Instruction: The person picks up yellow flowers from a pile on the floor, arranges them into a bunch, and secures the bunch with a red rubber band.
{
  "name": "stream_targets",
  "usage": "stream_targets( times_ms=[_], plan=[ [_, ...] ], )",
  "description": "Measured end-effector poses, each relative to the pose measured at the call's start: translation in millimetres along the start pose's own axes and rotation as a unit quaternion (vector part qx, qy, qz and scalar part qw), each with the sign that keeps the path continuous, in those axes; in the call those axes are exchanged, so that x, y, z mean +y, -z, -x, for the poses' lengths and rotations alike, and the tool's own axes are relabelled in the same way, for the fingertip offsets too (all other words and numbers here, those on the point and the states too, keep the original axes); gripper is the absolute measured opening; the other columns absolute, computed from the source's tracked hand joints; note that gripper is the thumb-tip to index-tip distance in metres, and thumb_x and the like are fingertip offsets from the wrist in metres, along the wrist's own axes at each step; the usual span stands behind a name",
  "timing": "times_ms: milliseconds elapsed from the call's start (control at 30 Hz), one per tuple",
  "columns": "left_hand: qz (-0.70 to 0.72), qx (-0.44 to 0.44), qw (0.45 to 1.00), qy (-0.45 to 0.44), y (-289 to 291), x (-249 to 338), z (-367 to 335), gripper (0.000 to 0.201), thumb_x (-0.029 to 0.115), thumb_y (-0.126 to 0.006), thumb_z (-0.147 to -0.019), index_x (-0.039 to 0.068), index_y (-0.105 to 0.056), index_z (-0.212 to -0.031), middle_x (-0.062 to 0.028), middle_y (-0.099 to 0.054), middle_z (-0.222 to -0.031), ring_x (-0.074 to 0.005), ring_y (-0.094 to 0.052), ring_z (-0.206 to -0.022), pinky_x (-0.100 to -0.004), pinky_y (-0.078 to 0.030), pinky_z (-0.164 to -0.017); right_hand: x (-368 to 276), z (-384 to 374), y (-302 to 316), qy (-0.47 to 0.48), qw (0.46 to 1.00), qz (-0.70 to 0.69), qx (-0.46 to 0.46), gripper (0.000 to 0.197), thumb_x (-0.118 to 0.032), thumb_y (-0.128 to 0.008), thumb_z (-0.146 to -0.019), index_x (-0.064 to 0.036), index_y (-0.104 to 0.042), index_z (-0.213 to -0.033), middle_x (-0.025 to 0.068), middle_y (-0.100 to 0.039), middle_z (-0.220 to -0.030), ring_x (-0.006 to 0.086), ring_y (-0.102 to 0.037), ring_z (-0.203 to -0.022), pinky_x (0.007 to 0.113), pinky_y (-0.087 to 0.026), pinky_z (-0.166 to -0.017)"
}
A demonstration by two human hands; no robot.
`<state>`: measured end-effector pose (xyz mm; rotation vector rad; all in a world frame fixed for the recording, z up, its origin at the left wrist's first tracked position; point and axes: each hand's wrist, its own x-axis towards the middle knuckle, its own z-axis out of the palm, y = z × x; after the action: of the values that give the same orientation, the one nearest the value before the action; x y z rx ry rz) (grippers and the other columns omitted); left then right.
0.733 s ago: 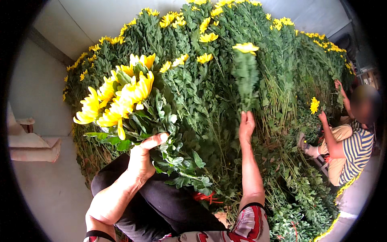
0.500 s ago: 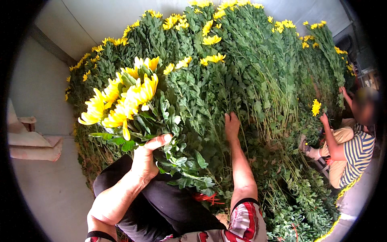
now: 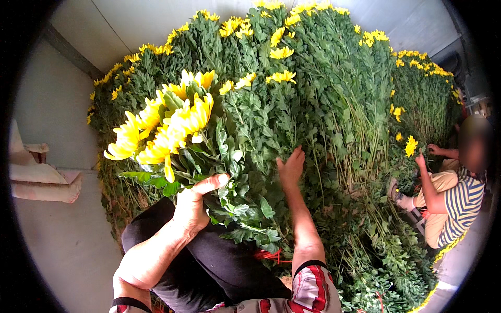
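My left hand (image 3: 192, 206) is closed around the leafy stems of a bunch of yellow chrysanthemums (image 3: 175, 130). Their bright heads point up and to the left, and the leaves hang below my fist. Over to the right, my right hand (image 3: 291, 168) is at the leafy front of a big heap of cut chrysanthemums (image 3: 334, 99). Its thumb and fingers are apart, with no stem visible between them; the hand is slightly blurred.
Red ties (image 3: 271, 255) lie beside my knee (image 3: 209, 250). At the right a seated co-worker in a striped shirt (image 3: 463, 208) holds a single yellow chrysanthemum (image 3: 411, 146). A pale wall (image 3: 62, 104) and some folded whitish material (image 3: 44, 180) are at the left.
My right hand has shifted a little left and its thumb now stands apart from the fingers. My left hand keeps its bunch. The co-worker's far arm has come down from the heap.
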<state>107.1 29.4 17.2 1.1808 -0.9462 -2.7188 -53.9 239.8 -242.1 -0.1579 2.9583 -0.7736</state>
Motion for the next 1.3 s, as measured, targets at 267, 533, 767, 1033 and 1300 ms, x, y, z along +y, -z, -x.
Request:
stream_targets(
  times_ms=[267, 533, 767, 1033, 1300],
  plan=[
    [0.003, 0.001, 1.000, 0.008, 0, 4, 5, 0.034, 0.005, -0.079, -0.069, 0.005, -0.063, -0.099, -0.0023, -0.065, -0.091, -0.0176, -0.060, -0.084, -0.0344, -0.051, -0.080, 8, 14, 43, 0.038, 0.996, -0.047, -0.068, 0.092, -0.025, -0.069, -0.085, -0.0066, -0.006, -0.149, 0.0306, -0.020, -0.147, 0.0440, -0.023, -0.136, 0.052, -0.028, -0.106],
    [0.002, -0.004, 1.000, -0.004, 3, 0, 0, 0.034, 0.007, -0.078, -0.070, 0.004, -0.064, -0.100, -0.0025, -0.065, -0.090, -0.0177, -0.061, -0.083, -0.0345, -0.051, -0.080, 3, 5, 16, -0.004, 0.979, -0.201, -0.024, 0.068, -0.031, -0.058, -0.092, -0.0015, -0.027, -0.144, 0.0246, -0.036, -0.142, 0.0366, -0.034, -0.133, 0.043, -0.031, -0.106],
    [-0.008, 0.004, 1.000, 0.000, -1, 1, 4, 0.031, 0.006, -0.076, -0.071, 0.003, -0.064, -0.100, -0.0044, -0.067, -0.092, -0.0182, -0.062, -0.084, -0.0353, -0.051, -0.080, 33, -29, 15, -0.039, 0.994, -0.100, -0.004, 0.058, -0.038, -0.041, -0.099, -0.0106, -0.024, -0.147, 0.0251, -0.031, -0.145, 0.0413, -0.028, -0.135, 0.052, -0.034, -0.102],
    [-0.006, -0.014, 1.000, 0.018, -4, 2, 4, 0.031, 0.007, -0.077, -0.071, 0.002, -0.066, -0.100, -0.0051, -0.067, -0.093, -0.0189, -0.062, -0.086, -0.0351, -0.050, -0.084, 10, -13, 7, -0.004, 0.997, 0.074, -0.038, 0.090, -0.024, -0.068, -0.084, -0.0025, -0.008, -0.148, 0.0305, -0.022, -0.145, 0.0479, -0.036, -0.126, 0.049, -0.043, -0.094],
    [0.004, 0.002, 1.000, 0.023, 2, -1, 5, 0.042, 0.006, -0.079, -0.069, 0.004, -0.061, -0.107, -0.0034, -0.065, -0.098, -0.0189, -0.060, -0.091, -0.0366, -0.050, -0.084, -4, 1, 12, 0.015, 0.998, -0.045, -0.041, 0.078, -0.019, -0.055, -0.091, -0.0061, -0.005, -0.149, 0.0324, -0.026, -0.144, 0.0441, -0.038, -0.128, 0.048, -0.042, -0.096]
  ],
)
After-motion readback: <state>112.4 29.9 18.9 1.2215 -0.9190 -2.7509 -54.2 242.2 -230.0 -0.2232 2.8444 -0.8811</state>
